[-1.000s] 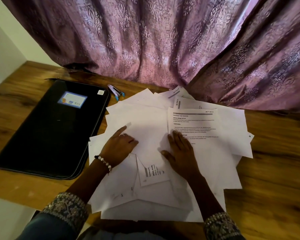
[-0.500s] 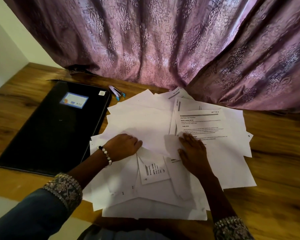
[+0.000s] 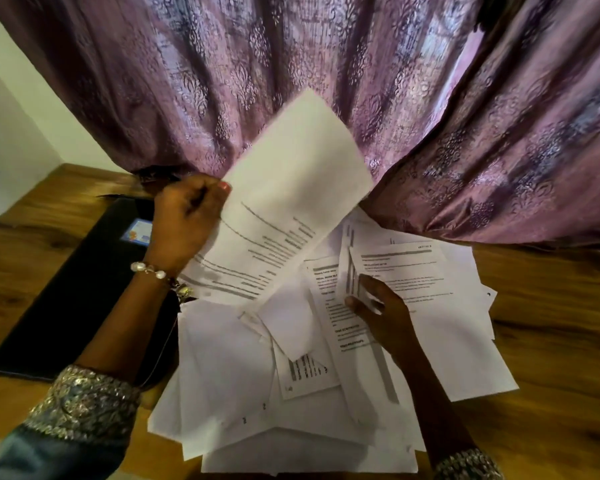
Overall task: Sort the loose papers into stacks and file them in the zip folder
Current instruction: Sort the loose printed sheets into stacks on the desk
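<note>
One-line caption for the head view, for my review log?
Left hand lifts a printed sheet off the loose papers; right hand rests on them.

Bare wood shows on the table [image 3: 551, 358] to the right of the spread papers [image 3: 229, 382], open to a reach; the curtain [image 3: 465, 150] hangs down onto the far edge, closing it off; the black folder [image 3: 84, 289] covers the left side; the lifted sheet [image 3: 291, 202] in the left hand [image 3: 184, 223] screens the middle.
</note>
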